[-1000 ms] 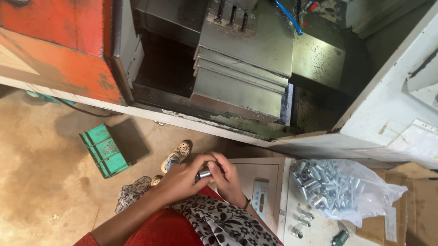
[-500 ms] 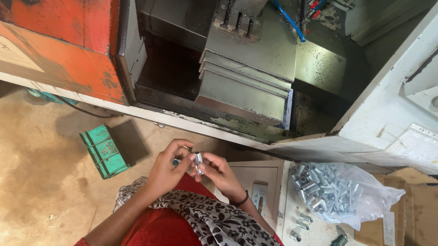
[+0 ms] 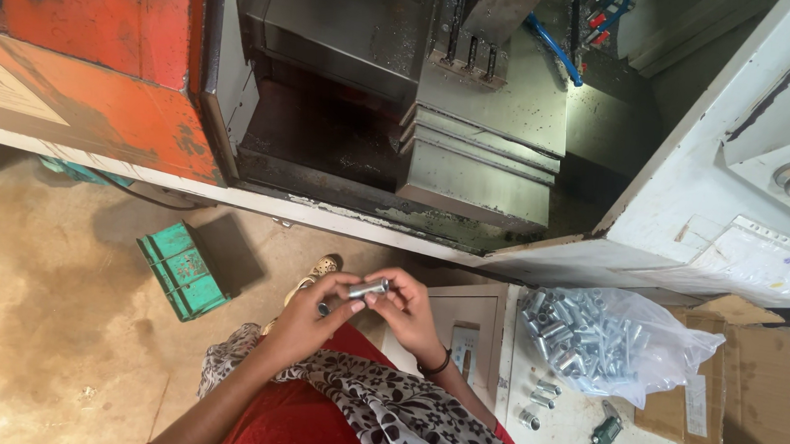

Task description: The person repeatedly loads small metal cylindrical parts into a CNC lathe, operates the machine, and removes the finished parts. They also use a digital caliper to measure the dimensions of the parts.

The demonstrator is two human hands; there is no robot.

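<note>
Both my hands hold a short silver metal cylinder (image 3: 367, 290) in front of my body, lying roughly level. My left hand (image 3: 307, 314) pinches its left end with thumb and fingers, and a second small dark metal piece (image 3: 323, 308) shows under its thumb. My right hand (image 3: 406, 309) grips the cylinder's right end; a dark band circles its wrist. A clear plastic bag (image 3: 603, 342) full of similar silver parts lies to the right on a white surface, with a few loose parts (image 3: 540, 395) beside it.
An open machine (image 3: 470, 119) with grey metal guards stands ahead, with an orange panel (image 3: 82, 66) at left and a white housing (image 3: 734, 175) at right. A green crate (image 3: 182, 270) sits on the stained floor. A cardboard box (image 3: 751, 397) and a green-handled tool (image 3: 606, 433) lie at right.
My hands have moved apart from a closed clasp and now hold the silver cylinder level between them. The view has shifted a little lower and closer.
</note>
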